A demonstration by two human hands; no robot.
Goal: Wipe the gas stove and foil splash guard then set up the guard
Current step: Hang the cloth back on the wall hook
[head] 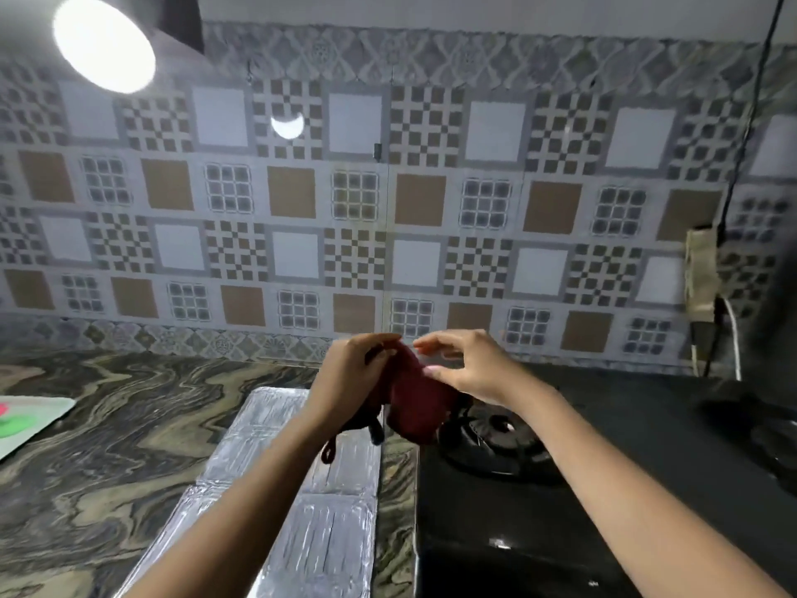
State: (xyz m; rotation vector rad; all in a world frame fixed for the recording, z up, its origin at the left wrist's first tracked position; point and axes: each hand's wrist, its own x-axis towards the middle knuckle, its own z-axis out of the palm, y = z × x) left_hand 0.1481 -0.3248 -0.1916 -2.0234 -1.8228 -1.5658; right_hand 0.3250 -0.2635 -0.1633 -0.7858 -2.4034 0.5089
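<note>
Step in hand looks like getting the cloth ready, wiping not begun as far as I can judge. Both hands are up in mid-air above the near-left edge of the stove. Left hand (351, 373) has its grip closed on the dark red cloth (416, 403), fingers wrapped round the top left of the bunch. Right hand (470, 369) is at the cloth's upper right: thumb touching the fabric, the other fingers spread out above it, so a loose, fairly wide grip, more arranging than holding. Motion blur on the fingertips, exact contact hard to tell.

Cloth: dark maroon, soft, bunched into a lump, with darker loops or strings hanging below toward the foil. Looks dry, cannot be sure.

Splash guard (310, 502): lying flat on the marbled surface (108, 446), folded panels of crinkled silver foil, running from near to far just left of the stove. Not standing, so setup is not done. Foil is wrinkled and shiny; dirt too small to tell.

Gas stove (517, 533): black glossy top on the right, one black burner (491, 446) under and right of the hands, a second dark shape at the far right edge. A few pale specks on the near part of the glass.

Next move, my guess: fold the cloth into a pad in one hand, lower it onto the stove top or foil, press flat and sweep. Hanging strings could snag the burner grate.

Patterned tile wall (388, 187) behind, lamp (103, 41) upper left.
</note>
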